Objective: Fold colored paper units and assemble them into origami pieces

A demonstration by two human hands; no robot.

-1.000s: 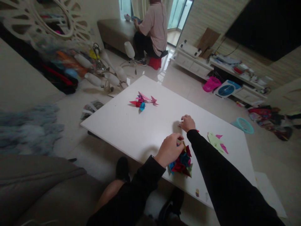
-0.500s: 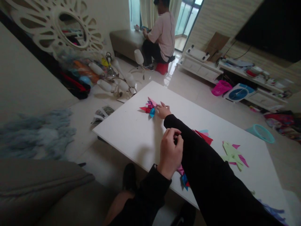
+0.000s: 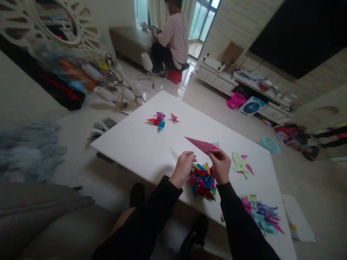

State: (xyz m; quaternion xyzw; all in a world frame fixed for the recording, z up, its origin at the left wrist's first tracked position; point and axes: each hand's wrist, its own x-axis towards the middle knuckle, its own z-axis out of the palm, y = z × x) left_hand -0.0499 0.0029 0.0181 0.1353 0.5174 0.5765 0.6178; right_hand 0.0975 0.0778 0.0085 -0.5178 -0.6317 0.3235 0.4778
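Over the table [image 3: 141, 144], a pink folded paper [image 3: 199, 144] was pinched by the fingers of the right hand [image 3: 222, 165]; the grip of the left hand [image 3: 183, 167] could not be told. Nearby, a colourful heap [image 3: 203, 183] seemed gathered; several far pieces [image 3: 156, 121] were left apart.

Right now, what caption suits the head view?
Right hand holding a pointed pink paper piece near multicoloured folded-paper shapes.
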